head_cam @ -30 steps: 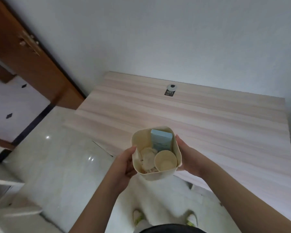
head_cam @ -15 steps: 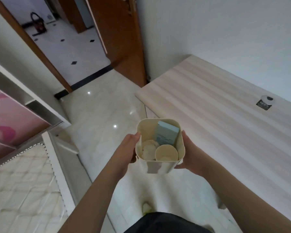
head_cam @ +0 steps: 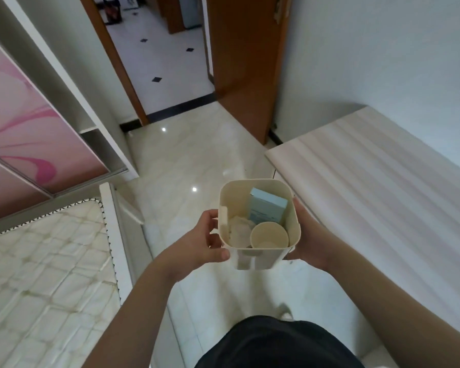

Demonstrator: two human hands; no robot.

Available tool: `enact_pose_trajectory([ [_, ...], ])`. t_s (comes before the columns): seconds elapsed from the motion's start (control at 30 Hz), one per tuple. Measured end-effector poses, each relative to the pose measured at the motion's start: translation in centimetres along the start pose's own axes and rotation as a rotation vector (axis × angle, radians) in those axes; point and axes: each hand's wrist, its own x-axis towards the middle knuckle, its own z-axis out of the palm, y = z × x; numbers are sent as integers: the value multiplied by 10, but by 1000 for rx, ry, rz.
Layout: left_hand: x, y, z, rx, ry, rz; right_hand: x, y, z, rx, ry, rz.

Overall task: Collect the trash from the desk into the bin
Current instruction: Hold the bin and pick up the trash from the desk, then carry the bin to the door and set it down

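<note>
I hold a small cream plastic bin [head_cam: 237,197] in front of me above the floor, just left of the desk. My left hand [head_cam: 199,240] grips its left side and my right hand [head_cam: 307,236] grips its right side. Inside the bin stand a light blue carton [head_cam: 267,208], a paper cup [head_cam: 269,236] and some crumpled white paper [head_cam: 238,231]. The pale wooden desk [head_cam: 377,176] runs along the wall on the right.
A mattress [head_cam: 43,274] with a white bed frame lies at the left. A wardrobe with a pink sliding door [head_cam: 19,128] stands behind it. A brown door [head_cam: 245,62] hangs ajar ahead, with a tiled hallway beyond. Glossy floor tiles [head_cam: 186,160] stretch between bed and desk.
My view has swung left, away from the desk and toward the doorway and bed. Both hands have kept hold of the bin, which stays in front of me.
</note>
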Motion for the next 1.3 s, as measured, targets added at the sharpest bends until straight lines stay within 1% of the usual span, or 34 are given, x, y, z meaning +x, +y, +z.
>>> enact_pose_trajectory([
  [0.07, 6, 3, -2, 71, 25, -31, 5, -5, -4, -3, 6, -21],
  [0.2, 29, 9, -3, 241, 157, -34, 24, -15, -12, 74, -43, 5],
  [0.37, 72, 16, -20, 339, 197, -24, 65, -28, -36, 58, 15, -37],
  [0.5, 120, 35, -35, 356, 245, -10, 97, -61, -68, -47, 36, -85],
  [0.57, 145, 53, -40, 362, 246, 21, 111, -82, -86, -95, 87, -131],
  [0.67, 181, 75, -48, 411, 258, 39, 129, -111, -107, -123, 164, -137],
  [0.83, 223, 97, -64, 416, 292, 72, 149, -144, -128, -128, 153, -197],
  [1.07, 264, 101, -92, 407, 389, 129, 181, -171, -129, -113, 195, -222],
  [1.3, 309, 103, -161, 362, 479, 187, 250, -202, -112, -143, 287, -273],
])
